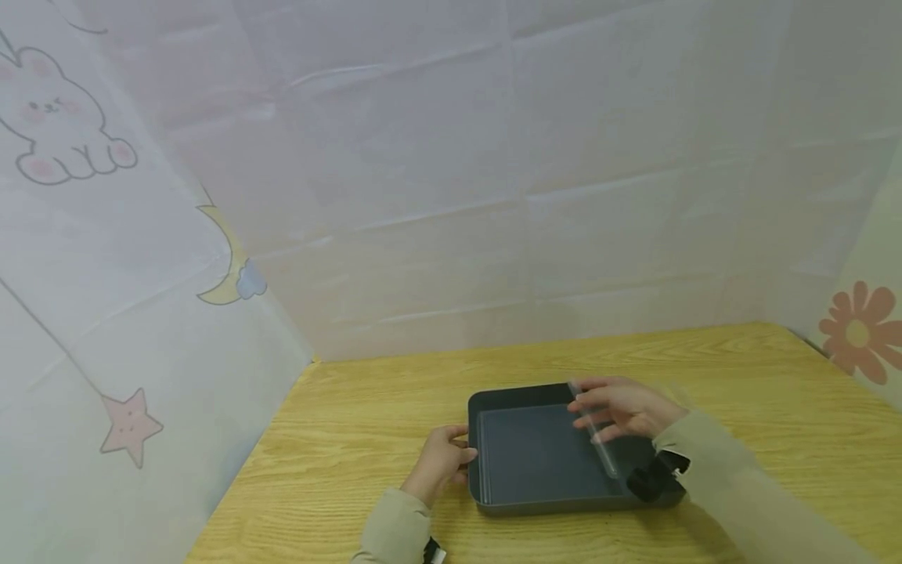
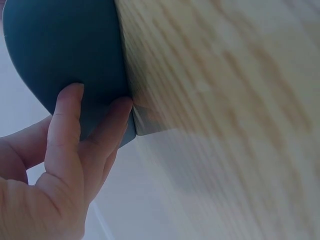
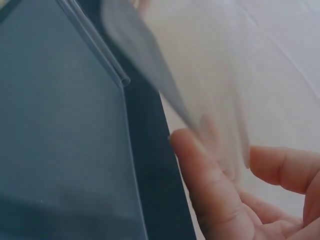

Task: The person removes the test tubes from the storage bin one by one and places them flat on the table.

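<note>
I'm looking down at a dark rectangular tray point(image 1: 550, 507) that is lying flat on a wooden table point(image 1: 331, 446), between a person's two hands. I'm judging the work as partway: a clear strip point(image 1: 484, 458) is already lying inside along the tray's left side, while a blurred, clear plastic piece point(image 3: 145, 60) at the right is being handled and isn't settled. Whether it is going in or coming out, I can't tell. The left hand point(image 1: 442, 460) is bracing the tray's left wall, thumb at the rim, fingers pressing outside. The right hand point(image 1: 627, 407) is hovering over the tray's right part, palm turned inward, fingers spreading slightly apart while holding the plastic lightly against the thumb.
</note>
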A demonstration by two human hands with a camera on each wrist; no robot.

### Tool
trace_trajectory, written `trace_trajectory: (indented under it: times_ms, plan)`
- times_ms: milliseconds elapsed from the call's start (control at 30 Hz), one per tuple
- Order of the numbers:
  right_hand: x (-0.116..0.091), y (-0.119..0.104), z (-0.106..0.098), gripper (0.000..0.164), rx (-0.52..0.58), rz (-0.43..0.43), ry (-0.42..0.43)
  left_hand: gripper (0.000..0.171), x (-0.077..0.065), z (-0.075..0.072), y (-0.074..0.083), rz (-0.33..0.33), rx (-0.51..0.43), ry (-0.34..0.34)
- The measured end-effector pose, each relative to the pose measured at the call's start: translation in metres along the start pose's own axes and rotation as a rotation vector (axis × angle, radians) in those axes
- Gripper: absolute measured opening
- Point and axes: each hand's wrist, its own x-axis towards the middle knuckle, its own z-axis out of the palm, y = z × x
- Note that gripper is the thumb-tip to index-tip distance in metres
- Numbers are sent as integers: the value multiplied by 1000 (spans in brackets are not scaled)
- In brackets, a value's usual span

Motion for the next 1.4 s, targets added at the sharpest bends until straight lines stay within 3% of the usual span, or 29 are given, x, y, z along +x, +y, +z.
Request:
trace_trajectory:
  times_ms: [600,1400]
  plan:
    - [-16,-3,-24,77,-25,2,0,43,0,0,1,1,0,-2]
    - [-31,7,-52,79,-5,28,23,43,-3,-1,2,8,-11,-10]
